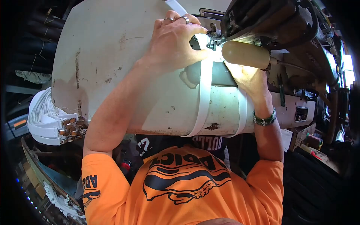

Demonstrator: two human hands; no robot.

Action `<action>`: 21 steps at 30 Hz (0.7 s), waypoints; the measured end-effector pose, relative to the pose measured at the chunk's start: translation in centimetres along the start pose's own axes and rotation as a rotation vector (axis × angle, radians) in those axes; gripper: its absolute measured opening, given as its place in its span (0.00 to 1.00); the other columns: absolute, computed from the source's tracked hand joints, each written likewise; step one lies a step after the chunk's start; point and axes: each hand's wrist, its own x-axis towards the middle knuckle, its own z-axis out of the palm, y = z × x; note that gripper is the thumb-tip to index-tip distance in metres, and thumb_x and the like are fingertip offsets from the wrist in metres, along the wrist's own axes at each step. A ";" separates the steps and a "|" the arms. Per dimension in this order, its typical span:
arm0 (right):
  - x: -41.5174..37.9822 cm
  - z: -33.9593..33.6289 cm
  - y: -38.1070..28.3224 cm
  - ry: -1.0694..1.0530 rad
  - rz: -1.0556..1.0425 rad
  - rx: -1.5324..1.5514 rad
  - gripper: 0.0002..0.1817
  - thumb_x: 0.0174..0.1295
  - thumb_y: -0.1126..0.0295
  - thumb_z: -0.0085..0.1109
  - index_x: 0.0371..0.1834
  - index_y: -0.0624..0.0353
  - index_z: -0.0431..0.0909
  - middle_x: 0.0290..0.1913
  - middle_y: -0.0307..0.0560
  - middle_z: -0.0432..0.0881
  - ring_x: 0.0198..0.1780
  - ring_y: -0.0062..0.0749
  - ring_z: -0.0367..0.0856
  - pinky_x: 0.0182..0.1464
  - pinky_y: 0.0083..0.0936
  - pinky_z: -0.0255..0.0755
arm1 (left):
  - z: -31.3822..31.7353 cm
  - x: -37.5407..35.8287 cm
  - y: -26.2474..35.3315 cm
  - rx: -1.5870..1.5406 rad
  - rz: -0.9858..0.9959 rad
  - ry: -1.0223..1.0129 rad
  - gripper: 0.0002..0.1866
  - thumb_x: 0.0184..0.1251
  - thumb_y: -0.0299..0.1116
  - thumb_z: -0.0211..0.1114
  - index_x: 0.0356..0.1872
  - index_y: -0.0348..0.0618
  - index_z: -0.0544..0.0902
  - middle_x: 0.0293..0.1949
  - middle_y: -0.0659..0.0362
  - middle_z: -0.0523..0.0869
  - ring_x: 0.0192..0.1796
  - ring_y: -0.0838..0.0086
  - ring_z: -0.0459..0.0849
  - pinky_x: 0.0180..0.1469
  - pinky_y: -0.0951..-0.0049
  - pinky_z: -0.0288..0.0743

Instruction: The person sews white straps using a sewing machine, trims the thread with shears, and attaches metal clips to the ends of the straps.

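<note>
My left hand (170, 45), with two rings on it, reaches to the needle area (213, 39) of a sewing machine (270, 20). Its thumb and index finger are spread in a C shape, their tips beside the presser foot and the top of a white strap (205, 86). A white strap end (175, 6) shows beyond the ringed fingers. My right hand (249, 77) is at the right of the needle area, near a second hanging strap length (242, 108). A cream cylinder (245, 54) and bright glare hide its fingers, so its hold cannot be made out.
A bundle of white straps (45, 122) with brown ends hangs at the worn white table's (101, 82) left edge. Dark-handled snips (281, 90) lie on the right, near a switch plate (301, 114). Both strap lengths drape over the front edge toward my lap.
</note>
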 end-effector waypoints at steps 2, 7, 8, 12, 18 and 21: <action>0.0 0.0 1.0 0.018 -0.098 -0.098 0.15 0.62 0.66 0.74 0.48 0.62 0.87 0.42 0.50 0.92 0.43 0.45 0.90 0.49 0.37 0.82 | -0.2 -0.1 0.5 0.019 -0.016 -0.007 0.32 0.49 0.52 0.84 0.55 0.47 0.92 0.61 0.67 0.86 0.66 0.67 0.73 0.70 0.61 0.62; 0.1 0.9 3.2 0.042 -0.127 -0.123 0.16 0.57 0.69 0.78 0.47 0.61 0.86 0.44 0.52 0.91 0.44 0.44 0.91 0.50 0.36 0.83 | -0.1 0.1 0.3 0.110 0.014 0.025 0.30 0.50 0.50 0.84 0.54 0.49 0.92 0.59 0.68 0.86 0.66 0.69 0.72 0.69 0.63 0.60; 0.3 0.9 3.2 0.043 -0.089 -0.065 0.16 0.56 0.70 0.78 0.47 0.61 0.86 0.44 0.52 0.91 0.44 0.44 0.91 0.50 0.36 0.83 | 0.1 0.1 0.0 0.109 0.037 0.051 0.30 0.49 0.52 0.83 0.53 0.51 0.93 0.58 0.67 0.87 0.65 0.69 0.72 0.68 0.62 0.60; 0.6 0.7 2.7 0.051 -0.082 -0.024 0.16 0.54 0.70 0.79 0.45 0.61 0.86 0.43 0.52 0.90 0.43 0.45 0.90 0.51 0.36 0.83 | 0.5 0.1 -0.5 0.113 0.074 0.078 0.30 0.47 0.56 0.81 0.52 0.53 0.93 0.55 0.66 0.88 0.65 0.67 0.73 0.65 0.60 0.60; 0.9 0.9 3.3 0.071 -0.094 -0.062 0.21 0.53 0.70 0.79 0.50 0.61 0.83 0.46 0.53 0.87 0.49 0.49 0.87 0.53 0.38 0.81 | 0.4 0.1 -0.5 0.140 0.093 0.085 0.30 0.49 0.57 0.81 0.52 0.52 0.94 0.55 0.66 0.88 0.65 0.67 0.73 0.64 0.60 0.61; 1.2 0.7 3.2 0.051 -0.067 -0.034 0.23 0.53 0.70 0.79 0.53 0.60 0.82 0.48 0.54 0.86 0.50 0.50 0.86 0.54 0.39 0.81 | 0.4 0.0 -0.5 0.123 0.100 0.093 0.29 0.50 0.56 0.81 0.51 0.52 0.94 0.54 0.66 0.88 0.64 0.66 0.73 0.64 0.60 0.61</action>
